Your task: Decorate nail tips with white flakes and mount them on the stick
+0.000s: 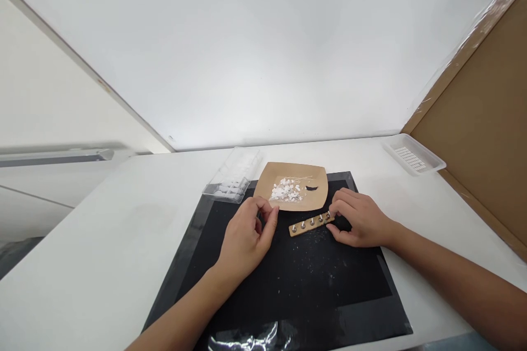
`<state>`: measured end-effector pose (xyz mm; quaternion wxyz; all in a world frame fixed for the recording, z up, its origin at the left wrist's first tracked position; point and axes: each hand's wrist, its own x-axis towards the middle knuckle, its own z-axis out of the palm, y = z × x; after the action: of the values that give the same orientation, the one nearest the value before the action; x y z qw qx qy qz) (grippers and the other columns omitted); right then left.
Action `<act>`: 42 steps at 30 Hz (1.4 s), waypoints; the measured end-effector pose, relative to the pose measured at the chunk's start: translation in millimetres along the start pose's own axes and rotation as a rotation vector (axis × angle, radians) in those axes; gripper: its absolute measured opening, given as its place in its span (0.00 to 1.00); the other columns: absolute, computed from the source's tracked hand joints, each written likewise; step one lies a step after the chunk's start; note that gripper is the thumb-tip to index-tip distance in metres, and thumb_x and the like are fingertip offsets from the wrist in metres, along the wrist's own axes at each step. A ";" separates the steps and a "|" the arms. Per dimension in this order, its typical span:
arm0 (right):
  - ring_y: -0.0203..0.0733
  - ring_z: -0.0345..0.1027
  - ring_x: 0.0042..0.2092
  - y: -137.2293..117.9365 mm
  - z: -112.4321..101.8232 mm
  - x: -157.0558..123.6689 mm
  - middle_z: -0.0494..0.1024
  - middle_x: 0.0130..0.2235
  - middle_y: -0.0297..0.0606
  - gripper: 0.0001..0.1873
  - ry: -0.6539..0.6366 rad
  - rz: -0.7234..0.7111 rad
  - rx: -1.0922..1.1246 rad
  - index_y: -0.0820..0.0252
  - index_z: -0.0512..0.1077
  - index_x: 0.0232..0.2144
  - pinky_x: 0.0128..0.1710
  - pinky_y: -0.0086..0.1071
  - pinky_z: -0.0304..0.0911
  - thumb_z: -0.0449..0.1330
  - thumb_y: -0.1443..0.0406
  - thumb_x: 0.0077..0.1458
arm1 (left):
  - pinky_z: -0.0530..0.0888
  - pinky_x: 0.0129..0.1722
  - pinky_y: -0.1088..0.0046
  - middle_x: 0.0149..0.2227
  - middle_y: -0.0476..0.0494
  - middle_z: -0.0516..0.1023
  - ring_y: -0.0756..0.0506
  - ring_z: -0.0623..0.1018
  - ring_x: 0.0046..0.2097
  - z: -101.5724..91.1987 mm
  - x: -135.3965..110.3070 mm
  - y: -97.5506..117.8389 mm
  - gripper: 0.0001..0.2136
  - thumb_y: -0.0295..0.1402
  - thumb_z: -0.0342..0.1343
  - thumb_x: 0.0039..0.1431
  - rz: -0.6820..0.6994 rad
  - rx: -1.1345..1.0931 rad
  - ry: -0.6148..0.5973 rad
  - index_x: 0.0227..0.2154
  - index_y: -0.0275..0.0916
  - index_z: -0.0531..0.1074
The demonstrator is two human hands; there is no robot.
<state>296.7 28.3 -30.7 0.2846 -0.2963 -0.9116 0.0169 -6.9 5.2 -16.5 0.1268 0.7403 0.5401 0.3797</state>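
Observation:
A narrow tan strip (307,226) with a row of several shiny metal studs lies slanted on the black mat. My right hand (360,219) has its thumb and index finger closed around the strip's right end. To the left, my left hand (249,233) is pinched, thumb against index finger, by the near left edge of a brown paper plate (319,173). Whatever those fingertips may hold is too small to make out. Many small white pieces (287,190) are heaped on the plate, beside a thin dark curved piece (312,188).
The black mat (288,296), under a glossy clear cover, has white specks near the strip. A clear compartment box (233,173) stands behind left. At the back right is a translucent tray (426,159) against a brown cardboard panel (486,120). A white wall rises behind the table.

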 end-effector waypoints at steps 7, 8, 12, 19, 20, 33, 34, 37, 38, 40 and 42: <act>0.38 0.66 0.32 -12.7 -4.9 0.0 0.75 0.32 0.33 0.05 -0.102 -0.197 -0.085 0.55 0.72 0.37 0.30 0.37 0.51 0.60 0.63 0.68 | 0.67 0.23 0.75 0.30 0.55 0.70 0.54 0.71 0.21 0.6 0.0 1.9 0.08 0.38 0.55 0.71 -0.020 -0.027 0.028 0.36 0.42 0.65; 0.38 0.66 0.31 -14.4 -4.0 -0.3 0.76 0.32 0.32 0.05 -0.134 -0.200 -0.093 0.55 0.72 0.38 0.29 0.37 0.50 0.59 0.62 0.69 | 0.67 0.23 0.75 0.30 0.55 0.70 0.54 0.71 0.21 0.6 0.1 2.2 0.08 0.38 0.55 0.71 -0.022 -0.031 0.028 0.36 0.42 0.65; 0.37 0.69 0.31 -16.4 -0.1 -1.3 0.79 0.34 0.33 0.09 -0.201 -0.213 -0.092 0.57 0.75 0.42 0.29 0.37 0.49 0.58 0.60 0.72 | 0.67 0.23 0.75 0.31 0.55 0.70 0.54 0.71 0.21 0.7 0.1 3.4 0.08 0.38 0.55 0.70 -0.025 -0.040 0.028 0.35 0.42 0.65; 0.37 0.73 0.33 -14.2 0.8 -3.1 0.81 0.35 0.34 0.13 -0.260 -0.174 -0.046 0.58 0.76 0.45 0.31 0.35 0.54 0.55 0.59 0.76 | 0.67 0.23 0.75 0.31 0.55 0.69 0.55 0.71 0.21 1.2 -0.2 3.0 0.08 0.36 0.56 0.70 -0.005 -0.036 0.028 0.35 0.42 0.65; 0.37 0.73 0.33 -14.6 1.1 -3.5 0.82 0.36 0.34 0.12 -0.263 -0.163 -0.037 0.58 0.76 0.45 0.31 0.35 0.54 0.55 0.59 0.76 | 0.67 0.23 0.75 0.31 0.55 0.69 0.55 0.71 0.21 1.2 -0.2 2.9 0.07 0.36 0.56 0.70 -0.004 -0.033 0.029 0.35 0.42 0.65; 0.37 0.69 0.31 -22.6 3.0 -2.7 0.79 0.33 0.34 0.13 -0.298 -0.117 -0.044 0.58 0.74 0.39 0.29 0.34 0.51 0.53 0.63 0.76 | 0.67 0.23 0.74 0.31 0.54 0.70 0.54 0.71 0.21 1.8 0.0 1.4 0.09 0.38 0.56 0.70 -0.026 -0.034 0.017 0.34 0.42 0.66; 0.38 0.69 0.31 -22.7 3.5 -2.5 0.79 0.33 0.34 0.13 -0.303 -0.125 -0.058 0.58 0.73 0.39 0.29 0.35 0.51 0.52 0.63 0.76 | 0.68 0.23 0.74 0.32 0.53 0.70 0.54 0.70 0.22 1.8 0.5 1.0 0.09 0.38 0.56 0.70 -0.021 -0.031 0.021 0.34 0.42 0.67; 0.38 0.67 0.31 -23.1 4.5 -1.7 0.78 0.33 0.34 0.15 -0.310 -0.144 -0.086 0.59 0.73 0.38 0.29 0.36 0.49 0.51 0.63 0.77 | 0.69 0.26 0.73 0.33 0.51 0.73 0.51 0.73 0.26 1.8 3.1 -0.2 0.09 0.36 0.57 0.70 0.034 -0.004 0.045 0.33 0.42 0.68; 0.38 0.67 0.31 -23.2 4.6 -1.2 0.78 0.33 0.34 0.15 -0.307 -0.152 -0.093 0.59 0.72 0.38 0.29 0.36 0.49 0.50 0.63 0.77 | 0.70 0.27 0.73 0.33 0.50 0.73 0.50 0.74 0.29 1.9 4.2 -0.6 0.09 0.36 0.57 0.70 0.065 0.009 0.053 0.33 0.42 0.68; 0.38 0.67 0.31 -23.6 4.4 0.2 0.78 0.33 0.35 0.16 -0.292 -0.161 -0.109 0.60 0.72 0.37 0.29 0.36 0.49 0.50 0.64 0.77 | 0.71 0.29 0.73 0.32 0.49 0.75 0.47 0.75 0.33 2.1 6.2 -1.2 0.09 0.34 0.57 0.70 0.122 0.035 0.063 0.32 0.42 0.69; 0.38 0.67 0.31 -23.7 3.6 1.6 0.78 0.34 0.36 0.16 -0.272 -0.158 -0.131 0.60 0.72 0.38 0.29 0.36 0.49 0.50 0.64 0.78 | 0.71 0.30 0.73 0.32 0.48 0.76 0.46 0.75 0.36 2.4 7.3 -1.5 0.09 0.33 0.58 0.70 0.147 0.050 0.061 0.31 0.42 0.69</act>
<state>281.1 10.1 -28.2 0.1390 -0.2364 -0.9613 -0.0252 -5.4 12.9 -15.9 0.0636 0.7690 0.4974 0.3965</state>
